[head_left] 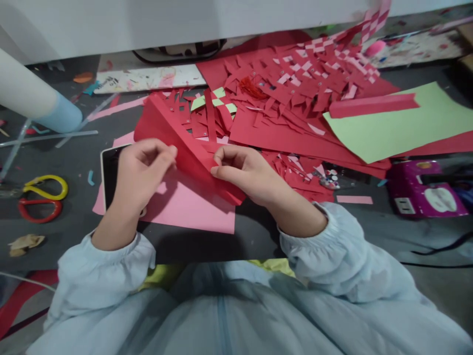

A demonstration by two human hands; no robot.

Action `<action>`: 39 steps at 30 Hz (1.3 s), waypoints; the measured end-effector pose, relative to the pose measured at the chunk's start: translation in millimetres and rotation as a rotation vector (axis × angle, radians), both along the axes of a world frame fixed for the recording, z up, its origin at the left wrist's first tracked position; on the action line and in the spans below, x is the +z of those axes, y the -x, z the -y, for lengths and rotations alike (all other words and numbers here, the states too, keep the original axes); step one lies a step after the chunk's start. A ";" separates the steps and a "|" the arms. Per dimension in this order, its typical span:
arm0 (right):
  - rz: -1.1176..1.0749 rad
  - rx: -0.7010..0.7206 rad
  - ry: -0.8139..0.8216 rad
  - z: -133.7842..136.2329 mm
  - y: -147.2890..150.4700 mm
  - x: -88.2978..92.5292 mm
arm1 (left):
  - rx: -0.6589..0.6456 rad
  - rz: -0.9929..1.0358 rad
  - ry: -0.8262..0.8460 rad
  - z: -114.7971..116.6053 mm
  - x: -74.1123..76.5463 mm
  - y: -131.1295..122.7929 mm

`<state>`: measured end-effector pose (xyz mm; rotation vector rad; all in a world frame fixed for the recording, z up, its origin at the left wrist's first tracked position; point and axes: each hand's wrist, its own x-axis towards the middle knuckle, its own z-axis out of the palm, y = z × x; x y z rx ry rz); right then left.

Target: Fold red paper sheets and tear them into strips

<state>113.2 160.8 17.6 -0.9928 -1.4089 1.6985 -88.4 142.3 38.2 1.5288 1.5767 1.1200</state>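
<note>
A folded sheet of red paper [192,158] is held slanting above a pink sheet [199,209], its long folded edge running from upper left to lower right. My right hand [246,170] pinches this red paper near the middle of its right side, between thumb and fingers. In front of the paper's left part is my left hand [142,170], closed, thumb against the curled forefinger. Whether anything is between those fingertips is hidden. Under my left wrist lies a dark-screened phone [109,170], partly covered by the hand.
Red paper cuttings with slits [295,81] are heaped at the back. Right of them lie a green sheet [391,133], a rolled red strip [373,105] and a purple box [424,192]. Scissors [46,190] with yellow and red handles and a white-and-blue cylinder [55,106] are at left.
</note>
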 end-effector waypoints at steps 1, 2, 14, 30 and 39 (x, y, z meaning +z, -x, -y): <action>0.003 0.007 0.015 -0.3 -0.1 -0.8 | 0.087 -0.017 -0.072 -2.9 -3.4 3.3; 0.008 0.019 0.030 -0.2 -0.3 -1.4 | 0.136 -0.056 -0.106 -5.8 -7.5 6.3; 0.052 0.376 0.136 4.2 -2.7 -2.9 | 0.106 -0.070 -0.040 -13.2 -18.1 14.1; -0.003 0.208 0.210 -0.1 -1.5 -6.2 | -0.248 -0.020 0.199 0.5 -5.5 -10.4; -0.049 0.123 0.208 -0.3 -2.0 -6.3 | -0.241 0.077 0.261 2.2 -3.9 -10.2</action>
